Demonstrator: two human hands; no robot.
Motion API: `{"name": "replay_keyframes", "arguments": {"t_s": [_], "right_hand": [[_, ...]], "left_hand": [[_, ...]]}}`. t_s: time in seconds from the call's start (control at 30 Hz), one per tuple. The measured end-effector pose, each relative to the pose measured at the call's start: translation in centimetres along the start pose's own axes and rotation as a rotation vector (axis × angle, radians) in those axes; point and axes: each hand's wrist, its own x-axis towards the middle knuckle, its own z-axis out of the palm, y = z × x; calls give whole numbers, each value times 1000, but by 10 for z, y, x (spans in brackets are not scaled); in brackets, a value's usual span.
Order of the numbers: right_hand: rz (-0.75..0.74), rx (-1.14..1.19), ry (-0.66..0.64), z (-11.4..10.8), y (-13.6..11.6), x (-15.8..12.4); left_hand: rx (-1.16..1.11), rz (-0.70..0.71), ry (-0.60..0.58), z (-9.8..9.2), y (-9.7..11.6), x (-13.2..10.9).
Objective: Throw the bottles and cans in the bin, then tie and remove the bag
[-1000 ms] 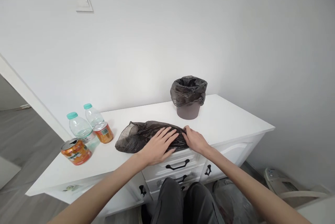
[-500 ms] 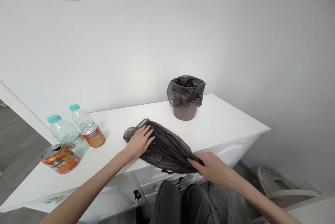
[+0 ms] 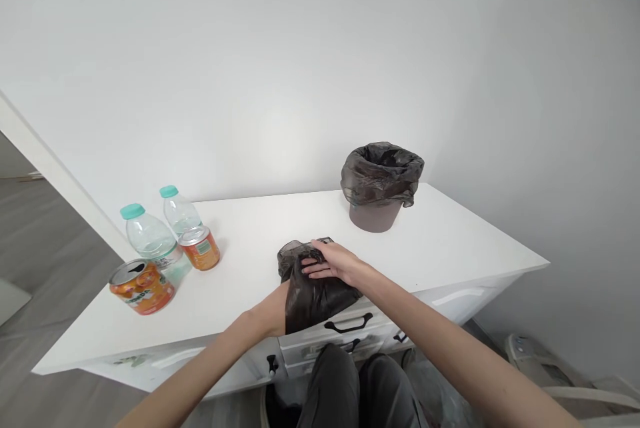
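Note:
A crumpled dark grey plastic bag [image 3: 314, 295] lies at the front edge of the white dresser top [image 3: 450, 248]. My left hand is hidden inside or under this bag; only the wrist [image 3: 270, 313] shows where it goes in. My right hand [image 3: 334, 263] rests on top of the bag with its fingers stretched flat to the left, pressing the plastic down. Behind it to the right stands a small brown bin [image 3: 374, 215] lined with a similar dark bag [image 3: 383, 171].
At the left of the dresser top stand two clear bottles with teal caps [image 3: 150, 238] [image 3: 177, 211] and two orange cans [image 3: 143, 287] [image 3: 200, 248]. Drawer handles [image 3: 350, 326] are below the bag. A white appliance [image 3: 530, 355] sits on the floor at right.
The bag, spread long across the top before, is now bunched into a compact heap. My left hand has gone inside or under it, and my right hand has moved from its right end onto its top.

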Motion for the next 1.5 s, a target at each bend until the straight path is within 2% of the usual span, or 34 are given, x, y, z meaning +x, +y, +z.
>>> {"name": "replay_keyframes", "arguments": {"t_s": [0.07,0.13,0.23,0.27,0.33,0.43,0.5,0.57,0.63,0.7,0.77,0.83,0.9,0.97,1.03,1.07,1.13,1.2,1.27,1.33,1.43,1.5], "right_hand": [[80,33,19,-3,9,16],[98,63,-1,-9,20,23],[43,90,-13,-13,34,26],[20,92,-11,-12,36,25],[-13,93,-5,-8,35,20],[-32,-5,34,-2,25,-3],[-124,-239,89,-4,21,-30],[-329,-579,106,-12,23,-59],[-537,-886,12,-23,32,-84],[-652,-1100,-54,-35,42,-95],[-620,-1204,-15,-45,49,-92],[-486,-1200,88,-53,50,-76],[-370,-1139,177,-58,46,-55],[-310,-1098,238,-62,41,-35],[-262,-1111,263,-64,37,-20],[-236,-1128,267,-64,36,-15],[-198,-1151,259,-63,32,-8],[-191,-1141,248,-62,29,-7],[-239,-1118,254,-64,27,-10],[-301,-1100,288,-71,27,-14],[-322,-1083,403,-83,34,-19],[-399,-1102,512,-81,42,-22]], "left_hand": [[9,100,-86,-15,-7,-22],[56,103,-71,-28,-9,-45],[116,-41,186,-41,1,-70],[116,-44,251,-44,7,-72],[110,32,256,-47,19,-69],[152,91,68,-43,26,-55],[152,39,-10,-37,23,-50],[74,-19,-23,-33,19,-48],[-53,-120,13,-34,20,-47],[-190,-261,35,-40,26,-41],[-301,-388,23,-49,33,-30],[-337,-460,5,-58,37,-17],[-256,-499,38,-64,37,-3],[-74,-485,146,-67,36,11],[125,-359,260,-66,35,23],[200,-254,277,-63,34,29],[276,-47,196,-54,31,39],[303,41,53,-40,23,45],[315,15,-59,-26,11,46],[307,-30,-119,-14,-2,44],[277,-84,-149,-4,-15,39],[264,-125,-148,-1,-16,38]]}}
